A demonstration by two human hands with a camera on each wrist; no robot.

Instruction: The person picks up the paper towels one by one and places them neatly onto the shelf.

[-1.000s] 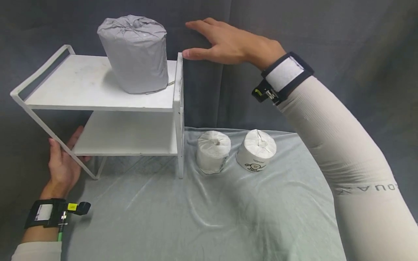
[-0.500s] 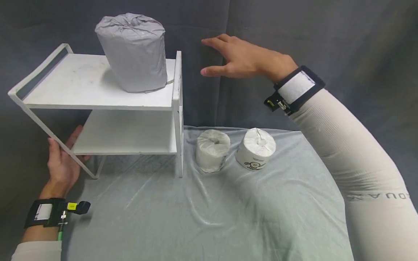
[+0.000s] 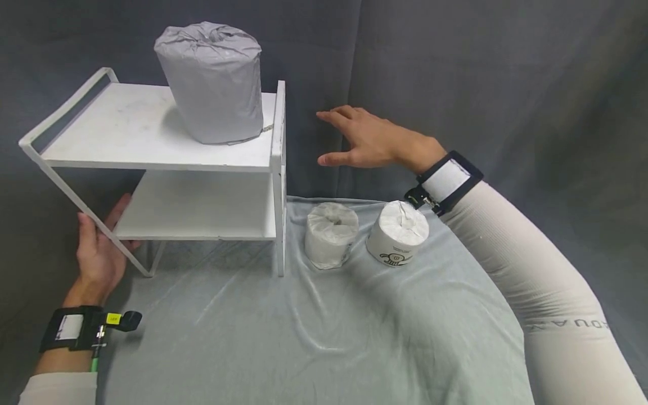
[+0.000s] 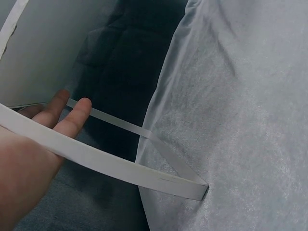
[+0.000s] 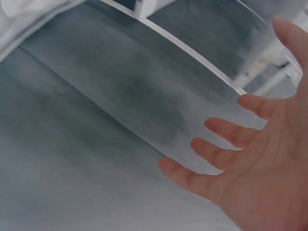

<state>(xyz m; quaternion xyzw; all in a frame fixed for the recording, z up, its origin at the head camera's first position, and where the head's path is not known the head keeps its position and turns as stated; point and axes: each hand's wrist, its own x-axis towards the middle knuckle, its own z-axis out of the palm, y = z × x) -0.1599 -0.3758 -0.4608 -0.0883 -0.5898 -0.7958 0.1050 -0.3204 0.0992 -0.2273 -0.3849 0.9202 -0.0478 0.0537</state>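
Pale grey cloth (image 3: 314,332), creased and faintly shiny, is spread over the table, and a dark grey fabric backdrop (image 3: 506,79) is hung behind it and down the left side. At the far left, the left hand (image 3: 98,250) is laid against the slanted leg of a white metal shelf rack (image 3: 152,157); in the left wrist view the white bar is seen crossing the palm, with the fingers (image 4: 72,115) held straight along it rather than wrapped round it. The rack is stood on the cloth with two flat shelves, its left foot just at the cloth's edge. On the upper shelf, toward its right end, a roll wrapped in grey plastic (image 3: 210,81) is stood upright. To the right of the rack, two smaller white-wrapped rolls (image 3: 331,233) (image 3: 398,232) are set side by side on the cloth, close together; whether they touch cannot be told. Above them the right hand (image 3: 372,140) is held in the air, palm down, fingers (image 5: 226,132) spread and relaxed, nothing gripped, apart from the rack's right post.
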